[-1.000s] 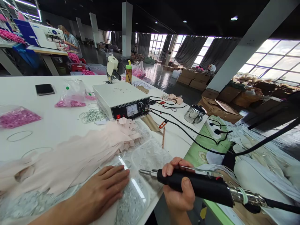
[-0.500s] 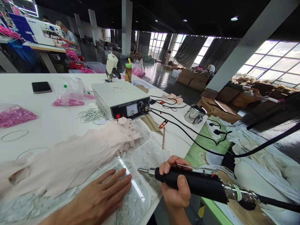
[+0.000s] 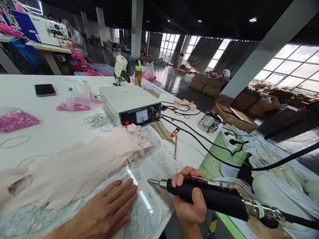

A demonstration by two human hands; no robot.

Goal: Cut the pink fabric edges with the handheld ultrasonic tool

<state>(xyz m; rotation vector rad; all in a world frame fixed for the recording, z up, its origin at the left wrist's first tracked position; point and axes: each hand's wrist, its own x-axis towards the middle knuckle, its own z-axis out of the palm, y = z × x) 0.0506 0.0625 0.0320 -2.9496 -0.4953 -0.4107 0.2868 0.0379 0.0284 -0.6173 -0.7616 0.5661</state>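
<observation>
My left hand (image 3: 107, 202) lies flat, palm down with fingers stretched out, on a clear, glossy sheet (image 3: 149, 199) with a speckled surface under it. From the right, my right hand (image 3: 189, 196) wraps around the black body of an ultrasonic welding gun (image 3: 209, 197). Its tapered metal tip points left, close to the left fingertips, low over the sheet; whether it touches cannot be seen. A heap of pale pink fabric pieces (image 3: 82, 162) spreads beyond my left hand.
A white power unit (image 3: 124, 99) with a dial stands behind the fabric, its black cable (image 3: 199, 146) looping right. Around it are a phone (image 3: 45, 90), bags of pink pieces (image 3: 18, 119), elastic loops (image 3: 97, 121), orange snips (image 3: 175, 132), a pencil (image 3: 175, 147) and a steel cup (image 3: 209, 122).
The view has shifted slightly, so the bench items sit a little farther right. My left hand stays flat, and the right keeps its hold on the welding gun in nearly the same place.
</observation>
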